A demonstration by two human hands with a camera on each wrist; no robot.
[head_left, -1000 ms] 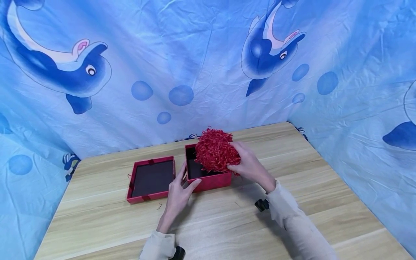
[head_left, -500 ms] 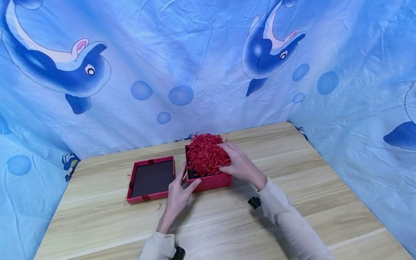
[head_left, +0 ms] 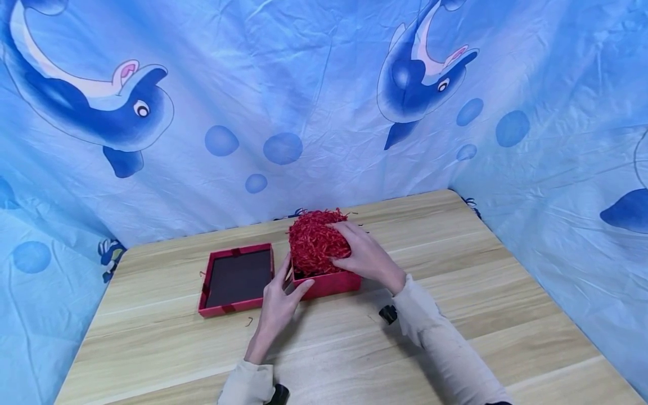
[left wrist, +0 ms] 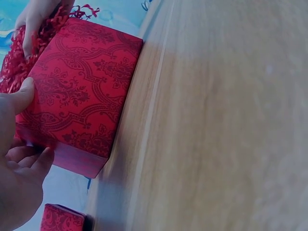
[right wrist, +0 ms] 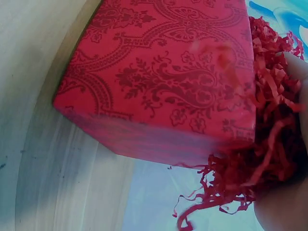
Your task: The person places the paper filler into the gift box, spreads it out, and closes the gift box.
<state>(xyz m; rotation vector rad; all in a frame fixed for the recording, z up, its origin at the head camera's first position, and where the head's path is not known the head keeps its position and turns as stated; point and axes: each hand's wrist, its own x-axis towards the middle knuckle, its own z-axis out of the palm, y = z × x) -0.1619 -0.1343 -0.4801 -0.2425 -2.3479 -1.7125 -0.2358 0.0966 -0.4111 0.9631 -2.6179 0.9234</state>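
A red box (head_left: 331,286) with a dark damask pattern stands on the table, its open top facing up. A large bundle of red shredded paper (head_left: 315,242) sits at the opening and bulges above the rim. My right hand (head_left: 368,256) grips the bundle from the right, fingers on top and thumb at the near side. In the right wrist view loose paper strands (right wrist: 231,187) hang over the box's edge. My left hand (head_left: 278,306) holds the near left corner of the box, thumb on the front wall (left wrist: 82,86) and fingers along the left side.
Left of the box lies the red lid (head_left: 238,309), inside up with a black lining. Stray paper shreds (head_left: 249,322) are on the wooden table (head_left: 354,360). A blue dolphin-print curtain (head_left: 324,101) hangs behind the table's far edge.
My right hand has moved left and down, carrying the shredded paper from above the box's right side into its opening. My left hand has stayed at the corner.
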